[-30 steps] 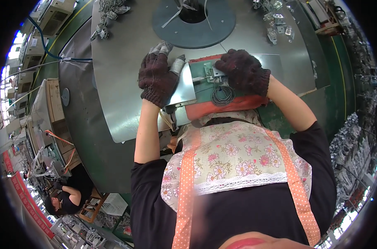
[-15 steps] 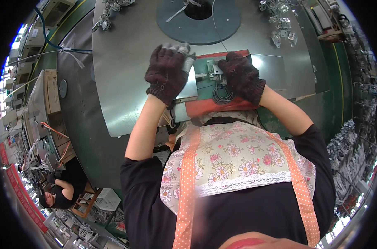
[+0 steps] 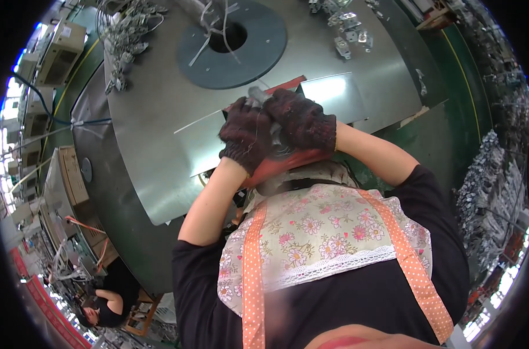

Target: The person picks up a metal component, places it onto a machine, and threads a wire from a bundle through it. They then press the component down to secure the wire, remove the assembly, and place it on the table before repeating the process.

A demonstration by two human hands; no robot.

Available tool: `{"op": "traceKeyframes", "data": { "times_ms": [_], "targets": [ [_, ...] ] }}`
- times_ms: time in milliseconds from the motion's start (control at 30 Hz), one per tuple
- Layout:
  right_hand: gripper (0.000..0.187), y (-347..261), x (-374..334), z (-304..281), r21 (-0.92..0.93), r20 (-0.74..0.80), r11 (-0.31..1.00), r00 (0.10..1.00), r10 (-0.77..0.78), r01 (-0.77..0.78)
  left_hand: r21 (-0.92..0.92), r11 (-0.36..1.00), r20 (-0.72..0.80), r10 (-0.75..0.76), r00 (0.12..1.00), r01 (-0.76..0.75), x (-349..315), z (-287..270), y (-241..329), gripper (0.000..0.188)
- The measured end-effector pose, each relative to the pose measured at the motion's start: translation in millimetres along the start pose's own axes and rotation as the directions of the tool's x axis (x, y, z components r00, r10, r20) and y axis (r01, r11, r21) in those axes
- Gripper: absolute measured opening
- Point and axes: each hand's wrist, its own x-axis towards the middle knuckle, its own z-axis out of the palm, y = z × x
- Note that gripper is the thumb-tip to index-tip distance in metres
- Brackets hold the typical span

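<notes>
My gloved left hand (image 3: 246, 132) and gloved right hand (image 3: 301, 120) are together over a red-edged work mat (image 3: 295, 158) at the near side of the metal table. Both wear dark knitted gloves with grey fingertips. Their fingers are bent inward and nearly touch. Whatever lies between them is mostly hidden by the gloves. Just below the fingers, part of a dark coiled cable (image 3: 283, 152) shows, lying on the mat. Shiny metal plates flank the mat: the left plate (image 3: 203, 141) beside my left hand, the right plate (image 3: 337, 96) beyond my right wrist.
A grey round disc (image 3: 232, 75) with a central hole and tied white strips sits farther back on the table (image 3: 139, 145). Wired metal parts (image 3: 125, 49) are heaped at the far left, and small metal brackets (image 3: 349, 32) at the far right. A person (image 3: 110, 299) sits at lower left.
My hands have come together; earlier they were apart, the right one at a small metal bracket with the cable coil, now largely covered. The whole view has shifted and tilted.
</notes>
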Motion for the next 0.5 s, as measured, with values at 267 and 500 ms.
{"op": "traceKeyframes", "data": {
  "times_ms": [267, 500],
  "targets": [
    [0.048, 94, -18, -76, -0.182, -0.486, 0.979, 0.857, -0.169, 0.090, -0.019, 0.990, 0.012, -0.137, 0.990, 0.138, -6, -2, 3, 0.044],
    [0.053, 224, -58, -81, -0.331, -0.626, 0.877, 0.776, 0.072, -0.348, -0.001, 0.991, 0.025, -0.136, 0.990, 0.136, -4, 4, 3, 0.046]
  ]
}}
